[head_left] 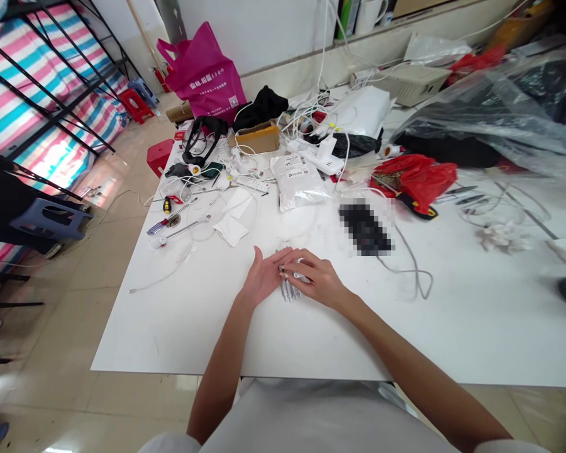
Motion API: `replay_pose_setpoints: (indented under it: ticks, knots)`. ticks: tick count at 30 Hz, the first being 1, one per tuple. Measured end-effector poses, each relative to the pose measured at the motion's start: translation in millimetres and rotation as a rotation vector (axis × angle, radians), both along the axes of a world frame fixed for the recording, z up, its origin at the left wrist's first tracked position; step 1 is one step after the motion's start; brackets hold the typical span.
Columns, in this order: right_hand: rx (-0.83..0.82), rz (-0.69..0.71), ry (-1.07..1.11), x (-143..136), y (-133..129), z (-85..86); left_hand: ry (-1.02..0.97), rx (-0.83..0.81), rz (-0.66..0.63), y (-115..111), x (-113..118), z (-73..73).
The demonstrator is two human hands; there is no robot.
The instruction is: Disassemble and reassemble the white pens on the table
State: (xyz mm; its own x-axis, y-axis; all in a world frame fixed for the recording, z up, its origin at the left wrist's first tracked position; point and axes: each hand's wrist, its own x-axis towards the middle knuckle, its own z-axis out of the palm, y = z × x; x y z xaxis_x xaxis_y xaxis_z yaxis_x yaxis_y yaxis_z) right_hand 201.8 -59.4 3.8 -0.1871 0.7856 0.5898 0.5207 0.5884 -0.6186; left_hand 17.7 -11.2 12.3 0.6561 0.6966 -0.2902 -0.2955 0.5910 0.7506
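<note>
My left hand [263, 277] lies palm up over the white table [183, 321], its thumb apart and its fingers stretched to the right. Over that palm comes my right hand [318, 280], thumb and fingers pinched on a small piece with a dark end [282, 269], too small to name. Several clear, slim tube-like pieces [290, 292] lie side by side on the table just under my hands, and the right fingers partly cover them. Whether the small piece touches the left palm, I cannot tell.
Beyond my hands lie a white plastic package [299, 181], folded white paper [236, 217], screwdrivers [163, 224] and tangled white cables [311, 116]. A blurred-out dark object [365, 226] with a grey cable is at right. Red plastic bags [429, 182] and a magenta bag [212, 78] stand further back.
</note>
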Motion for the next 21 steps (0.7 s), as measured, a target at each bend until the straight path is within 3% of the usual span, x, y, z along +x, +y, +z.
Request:
replay_pose_setpoints:
  ticks: [12,16,21]
  knots:
    - [0.009,-0.002,0.05,-0.1,0.7,0.0,0.027,0.112,-0.034,-3.8,3.8,3.1]
    - [-0.003,-0.037,0.105,0.5,1.3,-0.6,0.066,0.22,0.014,-6.5,1.5,-5.8]
    - [-0.149,-0.051,0.225,1.7,3.7,2.3,0.167,0.318,0.022,-4.4,-4.8,-18.1]
